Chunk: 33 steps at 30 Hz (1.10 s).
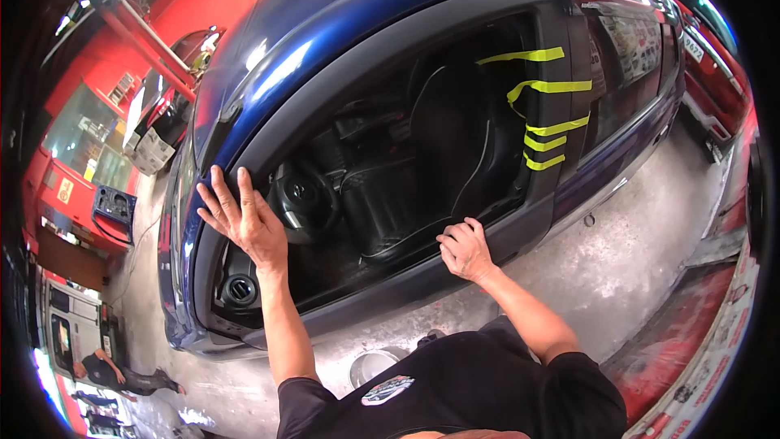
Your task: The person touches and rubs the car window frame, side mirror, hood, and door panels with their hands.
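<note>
My left hand (248,223) lies with fingers spread against the dark front pillar (272,134) of a blue car (325,32). My right hand (466,250) has its fingers curled over the lower edge of the window opening (406,272), lower right of the left hand. Through the opening show the steering wheel (301,195) and a black seat (443,130) with light piping. Several strips of yellow-green tape (561,86) stick to the pillar behind the opening, their inner ends reaching across its edge. What lies under my right fingertips is hidden.
A round bucket (375,364) stands on the concrete floor (626,260) by my body. A red car (703,41) is at the upper right. Another person (114,370) is at the lower left, near a white vehicle (77,317). A door panel (114,205) leans at the left.
</note>
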{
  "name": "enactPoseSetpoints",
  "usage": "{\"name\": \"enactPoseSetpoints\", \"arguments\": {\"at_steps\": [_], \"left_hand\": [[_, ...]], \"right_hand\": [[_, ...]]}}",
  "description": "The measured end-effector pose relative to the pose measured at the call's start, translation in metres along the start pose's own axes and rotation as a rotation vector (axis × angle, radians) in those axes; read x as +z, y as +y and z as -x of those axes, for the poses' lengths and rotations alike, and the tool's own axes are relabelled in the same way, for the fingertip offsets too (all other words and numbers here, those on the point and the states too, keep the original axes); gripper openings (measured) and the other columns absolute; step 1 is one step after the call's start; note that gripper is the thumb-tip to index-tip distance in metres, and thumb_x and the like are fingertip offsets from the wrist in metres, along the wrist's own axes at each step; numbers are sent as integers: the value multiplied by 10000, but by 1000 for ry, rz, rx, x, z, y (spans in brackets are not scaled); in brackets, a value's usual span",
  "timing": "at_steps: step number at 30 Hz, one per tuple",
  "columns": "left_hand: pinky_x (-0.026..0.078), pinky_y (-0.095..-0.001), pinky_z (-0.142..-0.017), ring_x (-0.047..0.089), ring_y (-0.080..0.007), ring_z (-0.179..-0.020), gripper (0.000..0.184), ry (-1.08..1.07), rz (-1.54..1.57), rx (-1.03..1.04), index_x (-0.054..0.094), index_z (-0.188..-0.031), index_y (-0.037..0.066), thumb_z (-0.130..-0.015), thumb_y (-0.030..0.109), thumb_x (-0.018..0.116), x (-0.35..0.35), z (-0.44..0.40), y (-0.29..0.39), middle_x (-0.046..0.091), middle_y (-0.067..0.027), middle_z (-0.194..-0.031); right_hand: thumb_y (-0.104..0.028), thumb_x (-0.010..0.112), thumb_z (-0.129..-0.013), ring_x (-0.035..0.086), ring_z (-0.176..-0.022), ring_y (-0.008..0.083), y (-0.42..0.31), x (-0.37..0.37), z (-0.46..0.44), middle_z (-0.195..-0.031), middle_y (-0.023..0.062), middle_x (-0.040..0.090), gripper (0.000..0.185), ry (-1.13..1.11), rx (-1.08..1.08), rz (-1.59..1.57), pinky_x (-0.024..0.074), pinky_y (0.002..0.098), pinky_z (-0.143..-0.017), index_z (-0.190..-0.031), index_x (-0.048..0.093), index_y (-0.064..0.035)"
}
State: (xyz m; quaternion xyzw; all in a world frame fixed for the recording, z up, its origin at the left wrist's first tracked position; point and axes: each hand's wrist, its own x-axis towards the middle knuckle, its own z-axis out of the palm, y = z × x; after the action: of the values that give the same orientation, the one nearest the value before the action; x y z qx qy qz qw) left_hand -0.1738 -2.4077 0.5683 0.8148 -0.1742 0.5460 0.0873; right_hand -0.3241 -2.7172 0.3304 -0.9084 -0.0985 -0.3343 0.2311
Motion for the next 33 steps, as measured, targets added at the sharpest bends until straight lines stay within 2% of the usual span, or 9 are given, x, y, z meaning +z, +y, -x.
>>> {"name": "enactPoseSetpoints", "arguments": {"at_steps": [7,14,18,21,23,26,28,30,33], "left_hand": [[123,-629,-1241,220,-414,-1572,668,-68,-43,-61,430,-1589,116,-969,192,668,8,-23,92,317,-156,-1684],[127,-658,-1227,221,-387,-1577,622,-92,-18,155,517,-1538,191,-956,278,720,47,-90,227,332,-131,-1677],[176,-675,-1210,302,-372,-1553,644,0,-141,161,600,-1461,291,-859,147,778,75,-116,232,423,-52,-1642],[214,-653,-1207,352,-343,-1533,697,37,-166,145,616,-1440,306,-806,76,789,79,-116,235,462,-20,-1619],[220,-646,-1208,359,-341,-1528,696,30,-172,145,616,-1440,305,-805,78,790,79,-117,237,465,-20,-1617],[234,-622,-1214,385,-338,-1514,601,43,-170,152,608,-1457,278,-892,102,712,79,-117,236,491,-27,-1597],[254,-627,-1204,395,-347,-1504,691,57,-174,169,616,-1439,300,-804,89,790,81,-117,235,477,-22,-1607],[259,-627,-1202,401,-347,-1499,694,60,-174,167,616,-1440,299,-803,88,791,82,-116,234,481,-24,-1603],[264,-627,-1200,410,-349,-1492,698,72,-172,170,616,-1441,299,-800,85,792,83,-116,233,489,-26,-1597]], "right_hand": [[-286,698,-892,607,-1135,253,23,-2,12,-1130,86,672,350,-104,-125,19,373,509,-1118,-1166,710,-68],[-204,646,-920,511,-1313,354,56,-26,15,-1353,199,570,521,-327,-226,-138,330,529,-1188,-1387,569,15],[-132,658,-864,433,-1431,396,76,-35,16,-1497,258,473,556,-387,-366,-170,296,527,-1233,-1391,571,22],[-84,684,-818,500,-1366,403,93,-57,5,-1463,254,501,545,-373,-402,-398,378,522,-1178,-1351,608,1],[-36,697,-785,602,-1214,414,105,-80,-6,-1382,234,568,521,-257,-326,-507,474,516,-1071,-1302,636,-9],[-44,701,-766,632,-1114,393,120,-128,-28,-1249,217,615,460,-79,-270,-511,514,490,-967,-1220,655,9],[-15,685,-750,632,-1070,375,132,-163,-52,-1177,199,630,390,155,-286,-378,513,484,-925,-1137,695,34],[-11,688,-775,611,-1180,378,142,-199,-70,-1234,198,628,399,309,-213,-184,482,510,-998,-1171,691,37],[-59,681,-834,473,-1405,432,162,-232,-90,-1443,231,546,447,320,-90,22,330,580,-1177,-1269,668,46]]}}
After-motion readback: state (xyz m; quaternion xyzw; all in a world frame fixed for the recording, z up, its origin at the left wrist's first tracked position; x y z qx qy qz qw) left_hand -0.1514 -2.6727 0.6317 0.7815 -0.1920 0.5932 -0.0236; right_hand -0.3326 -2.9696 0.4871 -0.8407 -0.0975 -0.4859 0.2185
